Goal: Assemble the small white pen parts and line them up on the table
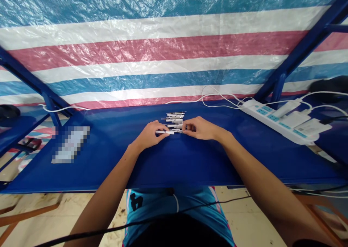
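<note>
Thumb and fingers of my left hand (152,134) are closed on a slim white pen (170,132), which lies level and points to the right. Just beyond it, a short stack of similar white pens (174,118) with thin grey or dark ends is laid side by side on the blue table (190,163). My right hand (199,128) is at the right end of this stack, its thumb and forefinger curled together in a pinch. A small pale end shows by those fingertips, but what they hold is mostly hidden.
A white power strip (274,120) with plugged-in chargers and cables sits on the right. At the left lies a pixelated, pale flat object (71,145). Blue metal posts (296,47) and a striped plastic sheet (168,51) stand behind. A black cable (152,221) crosses near my lap.
</note>
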